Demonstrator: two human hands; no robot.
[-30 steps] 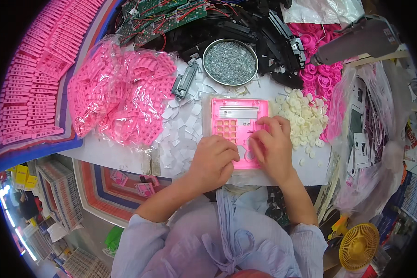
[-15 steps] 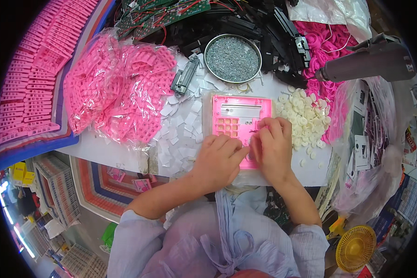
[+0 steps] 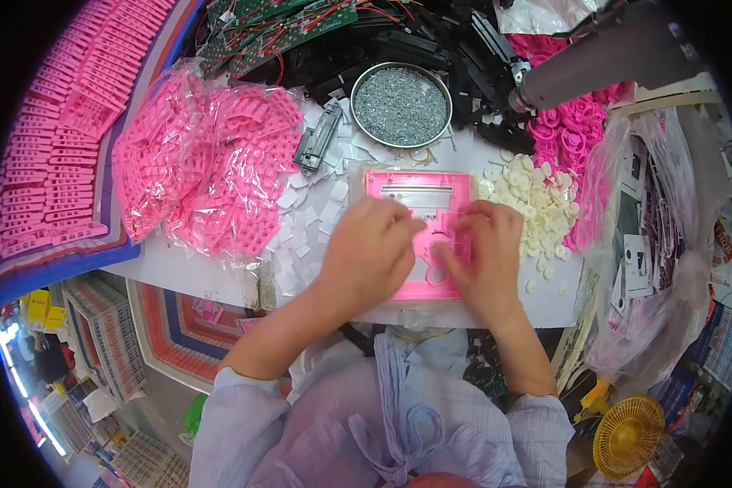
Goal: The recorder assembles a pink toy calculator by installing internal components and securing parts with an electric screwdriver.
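Observation:
In front of me a pink plastic housing (image 3: 421, 289) lies on the bench, with a silver strip (image 3: 417, 197) across its upper part. My left hand (image 3: 368, 250), somewhat blurred, is over the housing's left side. Its fingers are curled and the tips pinched together; whatever they hold is hidden. On the right side of the housing is my right hand (image 3: 492, 252), thumb and fingers apart, the thumb reaching inside near a round ring. Between the hands, small details of the housing show only partly.
A round tray of small screws (image 3: 403, 106) stands beyond the housing. White round pieces (image 3: 537, 203) are heaped to the right, bagged pink keypads (image 3: 220, 163) to the left. A dark grey power tool (image 3: 610, 57) hangs at upper right. Black parts and green circuit boards (image 3: 301, 32) lie behind.
My left hand has moved up and now covers the housing's square holes. My right hand's fingers have spread from a pinch. The hanging power tool appears farther up and left.

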